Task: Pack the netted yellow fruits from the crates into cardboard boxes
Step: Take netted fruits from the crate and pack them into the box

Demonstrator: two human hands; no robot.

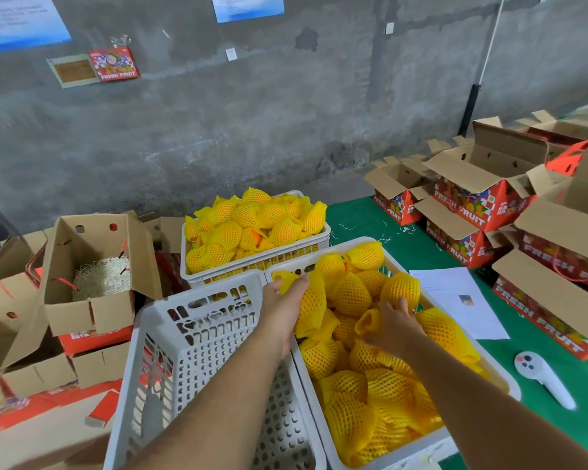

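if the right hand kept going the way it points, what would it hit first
Probably the netted fruit just beyond the right hand; its fingertips seem almost on it already, though depth is unclear.

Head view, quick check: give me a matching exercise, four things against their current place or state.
Things:
1. near left crate
2. far crate
3. open box at left
4. white handheld device

States:
A. lies on the green table
B. holds only pale shredded padding
C. has no fruit
D. heaped with netted fruit, untouched by hands

Pairs: 1-C, 2-D, 3-B, 4-A
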